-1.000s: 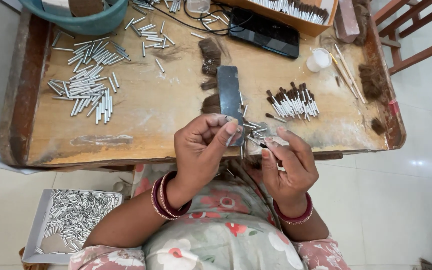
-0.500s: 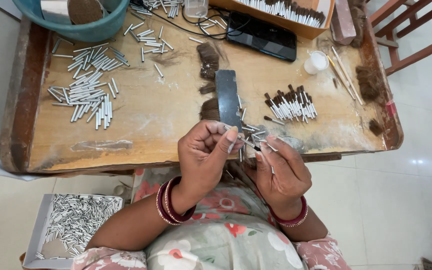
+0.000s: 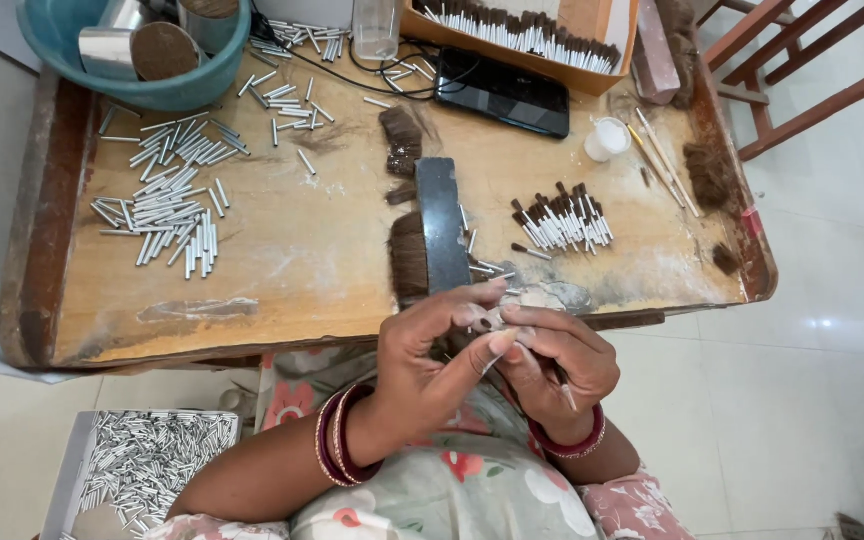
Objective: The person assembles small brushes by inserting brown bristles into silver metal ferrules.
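Observation:
My left hand (image 3: pixel 430 352) and my right hand (image 3: pixel 555 362) meet just below the front edge of the low wooden table (image 3: pixel 282 250). Their fingertips pinch together on a small thin silver tube (image 3: pixel 495 325), mostly hidden by the fingers. A second thin silver piece pokes out under my right palm. Directly ahead lies a dark metal bar (image 3: pixel 443 228) across a tuft of brown hair (image 3: pixel 409 256). A small pile of finished tubes with dark hair tips (image 3: pixel 564 217) lies to the right of the bar.
Loose silver tubes (image 3: pixel 167 205) cover the table's left. A teal basin (image 3: pixel 137 50) stands back left; a black device (image 3: pixel 503 92) and a cardboard box of tipped tubes (image 3: pixel 527 30) sit at the back. A tray of tubes (image 3: pixel 147 465) rests on the floor.
Both hands have drawn closer together and slightly toward my body, fingertips now closed around the small tube. The view has shifted a little.

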